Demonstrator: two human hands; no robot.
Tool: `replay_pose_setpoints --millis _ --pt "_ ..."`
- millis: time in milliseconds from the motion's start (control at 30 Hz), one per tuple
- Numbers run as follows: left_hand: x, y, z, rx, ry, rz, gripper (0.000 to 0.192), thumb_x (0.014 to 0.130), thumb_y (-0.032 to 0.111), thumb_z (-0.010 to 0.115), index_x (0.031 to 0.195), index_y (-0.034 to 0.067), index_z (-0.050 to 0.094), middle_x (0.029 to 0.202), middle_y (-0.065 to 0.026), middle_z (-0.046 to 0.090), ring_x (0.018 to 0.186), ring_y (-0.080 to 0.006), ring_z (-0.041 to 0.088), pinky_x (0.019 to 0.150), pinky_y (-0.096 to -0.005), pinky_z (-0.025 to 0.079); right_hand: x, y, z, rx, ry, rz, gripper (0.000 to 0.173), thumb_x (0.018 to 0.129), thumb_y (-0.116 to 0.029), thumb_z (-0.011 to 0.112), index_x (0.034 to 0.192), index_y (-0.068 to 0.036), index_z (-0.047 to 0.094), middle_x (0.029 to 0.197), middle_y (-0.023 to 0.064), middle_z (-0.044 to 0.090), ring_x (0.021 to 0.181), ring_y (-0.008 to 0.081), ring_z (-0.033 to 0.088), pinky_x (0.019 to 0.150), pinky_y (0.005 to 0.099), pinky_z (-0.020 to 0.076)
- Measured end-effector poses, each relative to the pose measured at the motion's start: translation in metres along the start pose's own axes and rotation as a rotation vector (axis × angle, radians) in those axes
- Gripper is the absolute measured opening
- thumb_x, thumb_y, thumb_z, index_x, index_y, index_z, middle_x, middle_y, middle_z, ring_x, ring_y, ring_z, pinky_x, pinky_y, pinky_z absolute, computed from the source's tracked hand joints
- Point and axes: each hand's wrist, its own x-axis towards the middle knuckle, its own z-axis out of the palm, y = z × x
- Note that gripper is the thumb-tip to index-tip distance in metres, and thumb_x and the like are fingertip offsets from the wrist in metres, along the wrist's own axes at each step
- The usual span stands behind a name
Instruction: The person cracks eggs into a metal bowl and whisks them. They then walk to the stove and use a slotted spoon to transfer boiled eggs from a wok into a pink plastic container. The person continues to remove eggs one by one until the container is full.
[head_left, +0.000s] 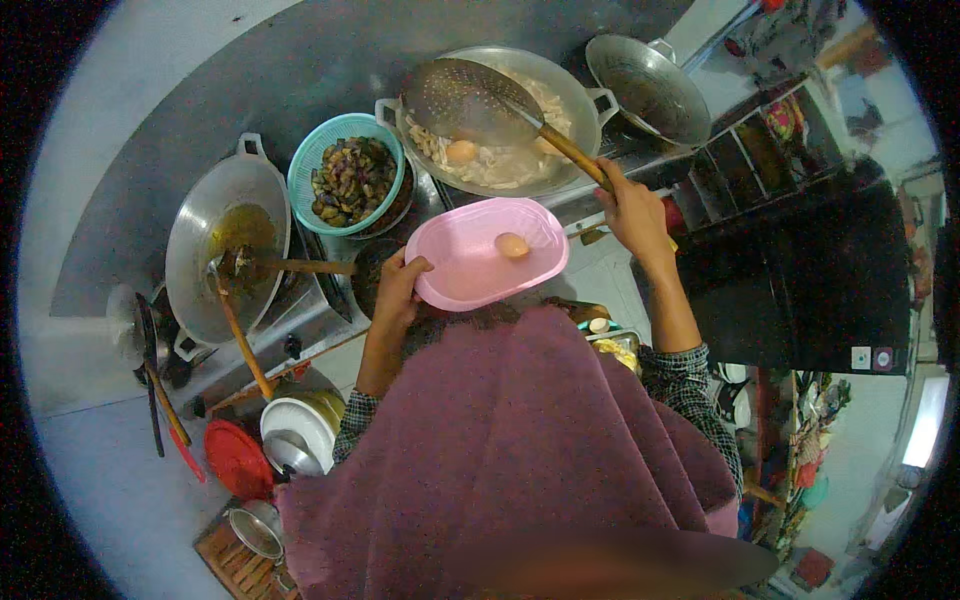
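Note:
My left hand (397, 289) grips the left end of a pink oval plastic basin (461, 262), held in front of my body. One brown egg (512, 245) rests inside it, toward the right. In my right hand (634, 214) is the wooden handle (574, 156) of a large perforated metal skimmer (461, 97). The skimmer's bowl is over a wide two-handled wok (592, 139) of pale sliced food (510, 176) in liquid. A brown egg (461, 152) shows at the skimmer's lower edge, and another is partly hidden behind the handle. Whether the skimmer touches the food I cannot tell.
A turquoise basket (298, 176) of dark cooked pieces, probably eggplant (352, 180), stands left of the wok. Further left, a wok (187, 247) holds oil and wooden-handled utensils (244, 345). Another wok (649, 86) sits at the right. A white pot (277, 416) and red lid (238, 457) are lower left.

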Motion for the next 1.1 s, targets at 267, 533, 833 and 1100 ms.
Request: replay_pose_setpoints --millis 267,533,833,1100 --pt "-0.001 -0.007 -0.017 -0.051 0.008 0.007 0.027 0.076 0.011 0.065 0.102 0.002 0.066 0.072 0.0019 0.059 0.046 -0.0055 0.046 0.036 -0.0201 0.030 0.008 0.019 -0.005 0.192 -0.041 -0.089 0.045 0.091 -0.018 0.064 0.134 -0.011 0.052 0.095 0.0229 0.068 0.094 0.0437 0.065 0.078 0.0464 0.0501" --pt "0.004 -0.008 -0.020 -0.028 0.046 0.021 0.027 0.075 0.011 0.065 0.102 0.003 0.066 0.073 0.0022 0.058 0.049 -0.0051 0.046 0.039 -0.0209 0.030 -0.003 0.018 -0.022 0.216 -0.018 -0.125 0.045 0.092 -0.018 0.064 0.135 -0.011 0.053 0.095 0.0215 0.068 0.087 0.0383 0.067 0.076 0.0429 0.0498" --pt "0.010 -0.005 -0.021 -0.004 0.008 -0.021 0.035 0.076 0.011 0.063 0.109 0.000 0.063 0.085 -0.0027 0.061 0.063 -0.0110 0.051 0.055 -0.0248 0.038 -0.018 0.015 -0.030 0.228 -0.078 0.001 0.044 0.092 -0.019 0.065 0.134 -0.011 0.053 0.097 0.0218 0.068 0.092 0.0394 0.066 0.078 0.0431 0.0497" --pt "0.014 -0.006 -0.025 0.105 0.015 -0.078 0.048 0.077 0.009 0.061 0.123 -0.004 0.058 0.111 -0.0126 0.066 0.099 -0.0243 0.065 0.088 -0.0348 0.053 -0.016 0.003 -0.012 0.271 -0.105 0.015 0.044 0.092 -0.016 0.064 0.134 -0.008 0.051 0.104 0.0223 0.068 0.098 0.0378 0.067 0.082 0.0421 0.0501"
